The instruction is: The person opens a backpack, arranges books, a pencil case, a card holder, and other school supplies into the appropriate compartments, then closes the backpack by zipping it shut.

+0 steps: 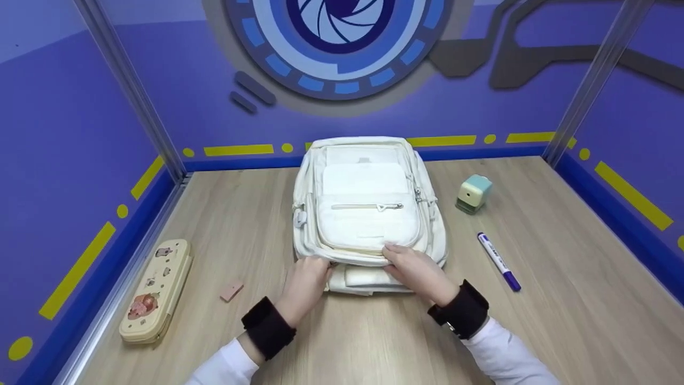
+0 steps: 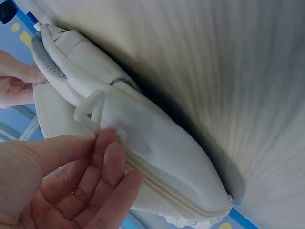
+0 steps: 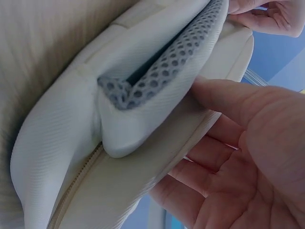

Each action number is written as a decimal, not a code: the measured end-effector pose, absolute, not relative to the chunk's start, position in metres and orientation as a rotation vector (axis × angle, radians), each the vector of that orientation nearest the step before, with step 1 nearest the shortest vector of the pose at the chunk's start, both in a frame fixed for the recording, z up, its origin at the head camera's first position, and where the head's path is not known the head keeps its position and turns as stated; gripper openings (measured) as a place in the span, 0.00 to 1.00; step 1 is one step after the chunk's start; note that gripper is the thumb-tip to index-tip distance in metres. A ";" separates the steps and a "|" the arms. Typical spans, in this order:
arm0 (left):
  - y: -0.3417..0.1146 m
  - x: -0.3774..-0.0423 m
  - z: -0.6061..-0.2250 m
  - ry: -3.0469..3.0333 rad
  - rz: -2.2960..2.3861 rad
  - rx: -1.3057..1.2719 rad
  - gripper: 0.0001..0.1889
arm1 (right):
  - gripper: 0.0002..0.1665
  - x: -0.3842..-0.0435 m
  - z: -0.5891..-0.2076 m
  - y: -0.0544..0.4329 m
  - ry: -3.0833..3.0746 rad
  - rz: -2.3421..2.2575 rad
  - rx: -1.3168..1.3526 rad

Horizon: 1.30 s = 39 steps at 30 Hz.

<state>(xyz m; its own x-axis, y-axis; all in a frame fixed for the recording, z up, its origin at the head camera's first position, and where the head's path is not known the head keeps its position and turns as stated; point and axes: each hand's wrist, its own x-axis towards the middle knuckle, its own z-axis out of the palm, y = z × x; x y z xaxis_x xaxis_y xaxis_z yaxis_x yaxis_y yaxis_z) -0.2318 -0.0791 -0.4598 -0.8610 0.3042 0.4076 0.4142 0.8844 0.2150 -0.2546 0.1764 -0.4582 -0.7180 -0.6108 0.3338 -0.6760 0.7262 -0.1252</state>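
Backpack (image 1: 368, 227) lies front-up on the table (image 1: 240, 214), probably for both hands to reach! We see the left hand (image 1: 309, 278) pinching its edge by a white loop (image 2: 98, 109), the right hand (image 1: 419, 271) gripping the near rim, seemingly steadying it. What the left fingertips cover, we can't make out; the bag's inside is hidden.

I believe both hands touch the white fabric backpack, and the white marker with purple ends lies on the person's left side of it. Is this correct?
The side is wrong: the white marker with purple ends lies to the person's right of the white fabric backpack, as the head view shows. The left hand and right hand do touch the backpack.
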 end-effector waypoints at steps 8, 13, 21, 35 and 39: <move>-0.089 -0.225 -0.465 -2.630 -0.502 -0.495 0.07 | 0.08 -0.254 -0.458 0.176 -2.676 0.372 0.996; -0.094 -0.224 -0.468 -2.681 -0.618 -0.426 0.02 | 0.08 -0.253 -0.458 0.174 -2.656 0.353 0.989; -0.091 -0.219 -0.465 -2.744 -0.772 -0.335 0.03 | 0.08 -0.255 -0.460 0.174 -2.678 0.350 0.983; -0.080 -0.226 -0.472 -2.629 -0.678 -0.359 0.06 | 0.10 -0.257 -0.464 0.175 -2.640 0.317 0.992; -0.075 -0.228 -0.472 -2.602 -0.710 -0.392 0.07 | 0.09 -0.254 -0.459 0.175 -2.674 0.336 0.982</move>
